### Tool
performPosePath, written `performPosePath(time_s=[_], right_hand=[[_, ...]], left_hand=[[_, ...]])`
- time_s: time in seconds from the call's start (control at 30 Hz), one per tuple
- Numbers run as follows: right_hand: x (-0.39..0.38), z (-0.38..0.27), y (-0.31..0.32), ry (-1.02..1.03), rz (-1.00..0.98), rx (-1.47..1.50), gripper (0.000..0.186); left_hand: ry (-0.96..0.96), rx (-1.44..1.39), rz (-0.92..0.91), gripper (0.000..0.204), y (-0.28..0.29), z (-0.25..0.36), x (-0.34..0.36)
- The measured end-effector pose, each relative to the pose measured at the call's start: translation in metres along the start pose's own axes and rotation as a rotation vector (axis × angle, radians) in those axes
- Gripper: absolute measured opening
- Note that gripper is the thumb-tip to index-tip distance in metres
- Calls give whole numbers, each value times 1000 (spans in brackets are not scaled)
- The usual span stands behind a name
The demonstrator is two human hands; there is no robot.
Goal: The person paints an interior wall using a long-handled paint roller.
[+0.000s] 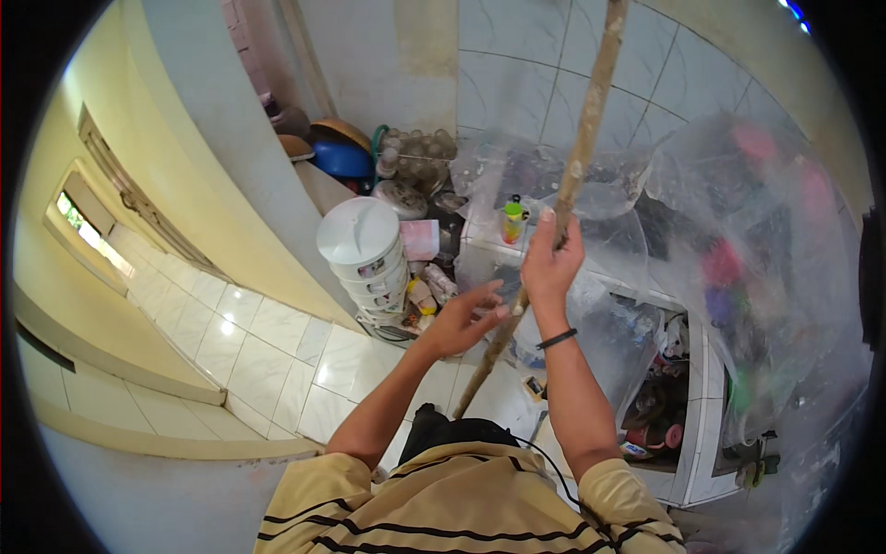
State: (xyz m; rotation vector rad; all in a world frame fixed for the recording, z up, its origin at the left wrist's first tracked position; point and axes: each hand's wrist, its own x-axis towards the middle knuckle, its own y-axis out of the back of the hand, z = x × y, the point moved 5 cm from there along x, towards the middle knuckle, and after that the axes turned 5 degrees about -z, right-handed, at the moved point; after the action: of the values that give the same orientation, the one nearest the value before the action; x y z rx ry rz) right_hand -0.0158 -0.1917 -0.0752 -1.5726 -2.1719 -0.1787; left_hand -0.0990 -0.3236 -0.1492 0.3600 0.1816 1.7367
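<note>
A long wooden pole [588, 125], brown and specked with pale stains, slants from the top of the view down toward my feet. My right hand [554, 258] is wrapped round its middle, thumb uppermost, with a black band on the wrist. Lower on the pole, my left hand [468, 321] has its fingers stretched and apart; the thumb tip is at the pole, though whether it touches I cannot tell. Beyond my hands, a small green-and-yellow bottle with a black top [513, 222] stands on the tiled counter [475, 242].
Clear plastic sheeting [683, 249] drapes the counter and shelves on the right. White stacked buckets [362, 245] stand left of the counter. Behind them are a blue basin [341, 159] and a rack of glasses [415, 157]. A tiled hallway [221, 323] opens at the left.
</note>
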Motion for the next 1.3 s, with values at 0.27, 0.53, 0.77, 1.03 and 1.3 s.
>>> performPosePath(time_s=[0.27, 0.53, 0.77, 1.03, 1.3], right_hand=[[-10, -20, -122, 36, -217, 172, 21], [-28, -22, -233, -22, -314, 283, 29], [-30, -6, -324, -49, -301, 217, 33], [-48, -7, -403, -252, -436, 428, 27], [2, 16, -440, -347, -372, 454, 24]], left_hand=[[158, 0, 305, 31, 13, -67, -84], [189, 58, 649, 24, 94, -83, -139], [150, 298, 770, 28, 181, -84, -167], [198, 423, 794, 26, 249, -106, -210], [233, 345, 789, 26, 264, -128, -231]])
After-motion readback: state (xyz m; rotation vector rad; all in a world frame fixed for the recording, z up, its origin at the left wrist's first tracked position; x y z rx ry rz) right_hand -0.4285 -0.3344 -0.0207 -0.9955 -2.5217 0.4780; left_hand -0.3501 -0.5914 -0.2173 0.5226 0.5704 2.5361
